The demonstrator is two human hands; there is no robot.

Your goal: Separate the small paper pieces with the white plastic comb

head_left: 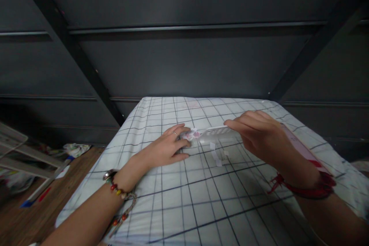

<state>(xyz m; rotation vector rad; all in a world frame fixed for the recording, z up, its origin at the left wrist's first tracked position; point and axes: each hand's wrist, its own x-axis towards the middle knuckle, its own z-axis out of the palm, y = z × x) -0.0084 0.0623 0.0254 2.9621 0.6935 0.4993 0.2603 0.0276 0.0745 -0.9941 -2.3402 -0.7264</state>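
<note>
My right hand point(255, 132) pinches the right end of a thin white slotted strip point(216, 129), raised slightly above the checked cloth. Beneath the strip, something clear, perhaps plastic, shows faintly; its exact kind is blurred. At the left end of the strip lies a small white piece with a pink pattern point(192, 135). My left hand point(168, 145) rests palm down beside that piece, fingers spread and touching its edge. Small white paper-like scraps point(216, 158) lie on the cloth between my hands.
A white cloth with dark grid lines point(173, 207) covers the surface. A flat pink item point(300, 146) lies partly behind my right forearm. Dark metal panels point(184, 61) rise behind. On the wooden floor point(75, 169) at left stands a pale ladder-like frame point(34, 161).
</note>
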